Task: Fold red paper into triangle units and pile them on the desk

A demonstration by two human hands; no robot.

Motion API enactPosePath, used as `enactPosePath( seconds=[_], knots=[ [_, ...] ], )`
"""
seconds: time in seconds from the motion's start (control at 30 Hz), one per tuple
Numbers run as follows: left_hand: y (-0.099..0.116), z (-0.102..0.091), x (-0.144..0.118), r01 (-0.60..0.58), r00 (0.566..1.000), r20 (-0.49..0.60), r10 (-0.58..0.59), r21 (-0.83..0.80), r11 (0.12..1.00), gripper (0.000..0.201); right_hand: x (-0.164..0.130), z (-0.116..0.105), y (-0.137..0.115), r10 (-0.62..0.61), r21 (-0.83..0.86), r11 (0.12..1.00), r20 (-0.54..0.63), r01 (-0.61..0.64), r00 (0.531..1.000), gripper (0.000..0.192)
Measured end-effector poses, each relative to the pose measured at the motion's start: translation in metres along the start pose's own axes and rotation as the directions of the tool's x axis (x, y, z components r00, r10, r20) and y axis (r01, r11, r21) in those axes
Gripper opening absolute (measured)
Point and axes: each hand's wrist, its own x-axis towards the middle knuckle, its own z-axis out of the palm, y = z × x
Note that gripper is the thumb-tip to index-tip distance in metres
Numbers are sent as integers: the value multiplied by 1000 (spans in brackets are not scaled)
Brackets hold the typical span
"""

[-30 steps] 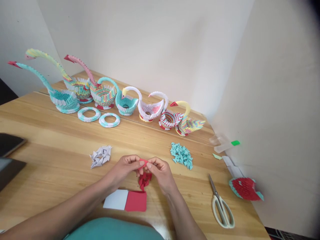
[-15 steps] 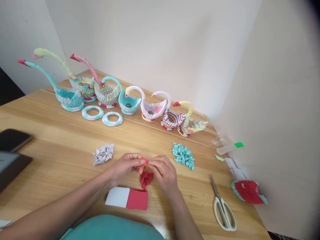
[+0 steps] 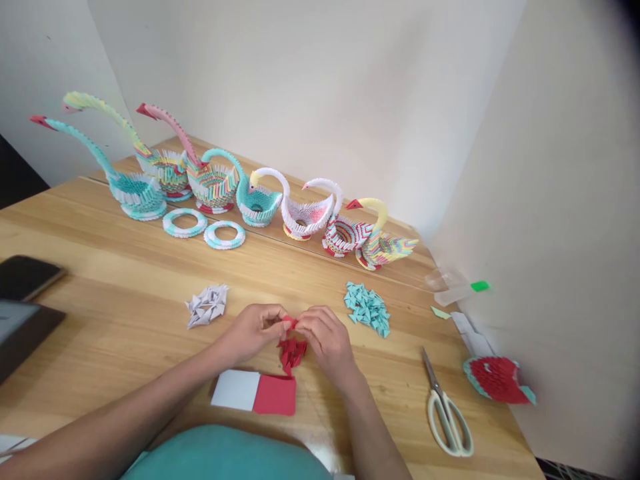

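Between my two hands is a small red piece of paper (image 3: 290,323), partly covered by the fingertips. My left hand (image 3: 261,327) pinches it from the left, and my right hand (image 3: 324,337) pinches its right side. Just below the fingers lies a small heap of folded red paper pieces (image 3: 291,355). Nearer to me, flat on the table, a stack of red paper (image 3: 275,395) adjoins a stack of white paper (image 3: 236,391).
Folded grey pieces (image 3: 207,305) lie to the left, teal pieces (image 3: 367,308) to the right. Scissors (image 3: 445,407) rest at right near a red paper model (image 3: 500,379). Several paper swans (image 3: 255,203) and two paper rings (image 3: 225,235) stand behind. A phone (image 3: 27,277) is far left.
Both hands have drawn a little closer together around the red paper, and less of it shows. The left fingers have curled in. The view has shifted slightly.
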Motion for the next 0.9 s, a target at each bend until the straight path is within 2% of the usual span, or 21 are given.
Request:
enactPosePath(
  seconds=[0.2, 0.47, 0.57, 0.7, 0.8, 0.9],
  knots=[
    [-2, -5, 2, 75, 996, 66, -62, -213, 974, 32, 1, -3, -2, 15, 45, 999, -45, -13, 999, 17],
    [1, -1, -1, 140, 985, 134, -110, -242, 960, 29, 1, -1, 0, -59, 6, 998, -86, 60, 995, 13],
    [-3, 0, 1, 144, 983, 143, -118, -192, 971, 29, 1, -1, 0, -95, -43, 995, -75, 92, 993, 19],
    [-8, -1, 3, 100, 989, 120, -91, -74, 992, 29, 0, -2, 0, -81, -120, 990, -5, 80, 997, 25],
    [-8, -1, 1, -1, 998, 70, -5, 79, 997, 28, -1, 0, 0, -22, -102, 994, 23, 24, 999, 23],
    [-3, -1, -2, -113, 993, 50, 104, 261, 959, 28, -2, 2, 0, 69, 12, 998, 15, -69, 998, 17]
  ],
)
